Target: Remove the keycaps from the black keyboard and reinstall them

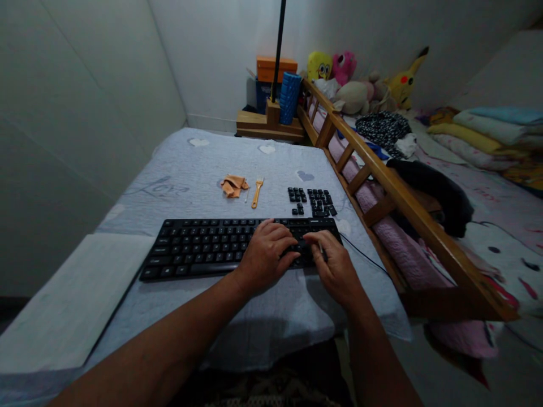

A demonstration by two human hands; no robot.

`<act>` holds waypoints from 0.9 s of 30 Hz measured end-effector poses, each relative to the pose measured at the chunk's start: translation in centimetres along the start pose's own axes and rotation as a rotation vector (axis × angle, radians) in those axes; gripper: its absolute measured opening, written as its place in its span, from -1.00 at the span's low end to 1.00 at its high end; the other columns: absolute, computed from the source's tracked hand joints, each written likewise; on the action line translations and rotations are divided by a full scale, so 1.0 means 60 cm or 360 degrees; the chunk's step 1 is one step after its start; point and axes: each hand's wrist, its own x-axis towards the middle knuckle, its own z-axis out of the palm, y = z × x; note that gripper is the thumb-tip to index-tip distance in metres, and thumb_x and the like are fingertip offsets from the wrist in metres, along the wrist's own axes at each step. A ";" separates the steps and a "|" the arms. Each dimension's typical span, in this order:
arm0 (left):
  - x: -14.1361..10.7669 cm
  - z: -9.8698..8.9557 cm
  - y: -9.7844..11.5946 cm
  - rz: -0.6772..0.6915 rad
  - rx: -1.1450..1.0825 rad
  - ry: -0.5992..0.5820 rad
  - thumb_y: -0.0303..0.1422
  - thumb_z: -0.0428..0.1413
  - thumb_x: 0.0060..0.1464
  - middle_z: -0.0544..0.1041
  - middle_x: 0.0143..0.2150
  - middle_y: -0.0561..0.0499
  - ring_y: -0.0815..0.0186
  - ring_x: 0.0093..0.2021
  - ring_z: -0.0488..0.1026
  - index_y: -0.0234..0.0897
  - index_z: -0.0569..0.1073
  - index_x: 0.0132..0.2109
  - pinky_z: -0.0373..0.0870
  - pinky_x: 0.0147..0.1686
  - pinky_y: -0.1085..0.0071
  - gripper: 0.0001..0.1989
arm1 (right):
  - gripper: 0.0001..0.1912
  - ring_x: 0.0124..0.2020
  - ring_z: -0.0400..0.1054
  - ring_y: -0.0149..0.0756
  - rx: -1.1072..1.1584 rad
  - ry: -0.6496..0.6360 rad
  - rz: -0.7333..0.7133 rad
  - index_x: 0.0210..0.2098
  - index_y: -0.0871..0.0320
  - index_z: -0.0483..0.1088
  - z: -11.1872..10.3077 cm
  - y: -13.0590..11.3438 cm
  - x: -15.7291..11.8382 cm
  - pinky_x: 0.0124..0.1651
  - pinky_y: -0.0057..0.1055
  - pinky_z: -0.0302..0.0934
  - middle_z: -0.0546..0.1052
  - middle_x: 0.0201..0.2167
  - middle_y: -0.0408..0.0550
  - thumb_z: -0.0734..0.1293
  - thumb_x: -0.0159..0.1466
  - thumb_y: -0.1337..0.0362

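Note:
A black keyboard (203, 243) lies across the cloth-covered table. My left hand (268, 251) rests on its right half, fingers stretched over the keys and thumb apart. Over the number-pad end, my right hand (333, 257) is closed in a pinch on a thin pale stick (321, 247), which looks like a cotton swab; its tip is hidden. Both hands cover the keys beneath them. Behind the keyboard's right end, several loose black keycaps (319, 200) lie in groups. An orange-handled brush (257, 192), another cotton swab (246, 195) and a crumpled orange cloth (233, 185) lie farther left.
A white flat board or sheet (80, 299) lies at the table's left. The keyboard cable (365, 255) runs off to the right. A wooden bed rail (382, 175) borders the table's right side, with plush toys and bedding beyond. A blue foam roller (290, 99) stands behind the table.

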 end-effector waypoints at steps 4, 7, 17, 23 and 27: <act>-0.001 0.000 0.001 -0.0002 0.0009 -0.0025 -0.34 0.18 0.17 0.58 -0.18 -0.02 0.18 -0.07 0.45 -0.23 0.55 -0.18 0.19 0.21 0.02 -0.90 | -0.75 -0.19 0.38 -0.26 -0.0017 -0.0117 -0.0055 -0.08 0.13 0.43 0.006 0.008 -0.001 -0.11 -0.35 0.30 0.44 -0.23 -0.03 0.27 0.27 0.45; -0.002 0.001 0.000 0.0002 0.0012 -0.0037 -0.34 0.20 0.16 0.58 -0.17 -0.01 0.19 -0.06 0.45 -0.23 0.55 -0.17 0.17 0.23 0.03 -0.89 | -0.78 -0.22 0.39 -0.28 -0.0001 -0.0122 -0.0053 -0.14 0.12 0.46 0.006 0.012 0.000 -0.13 -0.36 0.31 0.44 -0.27 -0.05 0.28 0.26 0.46; 0.001 0.001 -0.003 -0.0015 -0.0017 -0.0019 -0.33 0.22 0.14 0.59 -0.20 -0.02 0.17 -0.08 0.46 -0.24 0.55 -0.20 0.22 0.19 0.01 -0.89 | -0.83 -0.24 0.39 -0.28 -0.0066 -0.0203 -0.0089 -0.19 0.13 0.46 0.002 0.018 0.013 -0.17 -0.37 0.29 0.45 -0.28 -0.05 0.30 0.25 0.46; 0.002 -0.002 -0.003 -0.0097 0.0035 0.0025 -0.34 0.23 0.11 0.58 -0.14 -0.06 0.14 -0.05 0.44 -0.25 0.53 -0.12 0.28 0.13 0.01 -0.82 | -0.84 -0.22 0.38 -0.25 -0.0253 -0.0144 -0.0104 -0.21 0.12 0.47 -0.024 0.047 0.057 -0.14 -0.33 0.27 0.46 -0.28 -0.06 0.33 0.23 0.42; 0.001 -0.003 -0.002 -0.0100 0.0057 0.0011 -0.36 0.20 0.14 0.57 -0.16 -0.05 0.14 -0.06 0.44 -0.25 0.52 -0.12 0.28 0.13 0.01 -0.85 | -0.84 -0.20 0.38 -0.24 -0.0513 -0.0140 -0.0003 -0.20 0.14 0.51 -0.032 0.092 0.113 -0.08 -0.32 0.26 0.45 -0.25 -0.04 0.34 0.23 0.40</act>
